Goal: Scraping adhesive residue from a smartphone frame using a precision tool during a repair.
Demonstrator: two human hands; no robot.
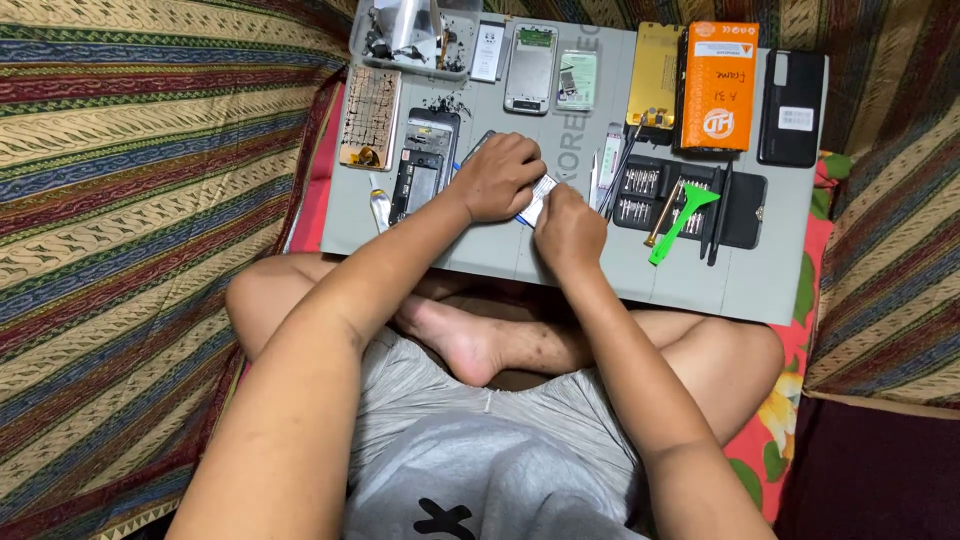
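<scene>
My left hand (497,176) is curled over a small white and grey phone part (541,192) on the grey work mat (500,250), gripping it from the left. My right hand (568,228) pinches the same part from the right, fingers closed on its edge. A thin blue tool tip (522,219) shows just under the hands. An opened black phone body (422,168) with exposed insides lies just left of my left hand.
A black screwdriver bit case (745,210) with a green pry tool (682,212) and a brass-handled driver (662,215) lies right of the hands. An orange box (718,85), yellow panel (654,75), black phone (793,95), phone frames and a parts tray (410,35) line the far edge.
</scene>
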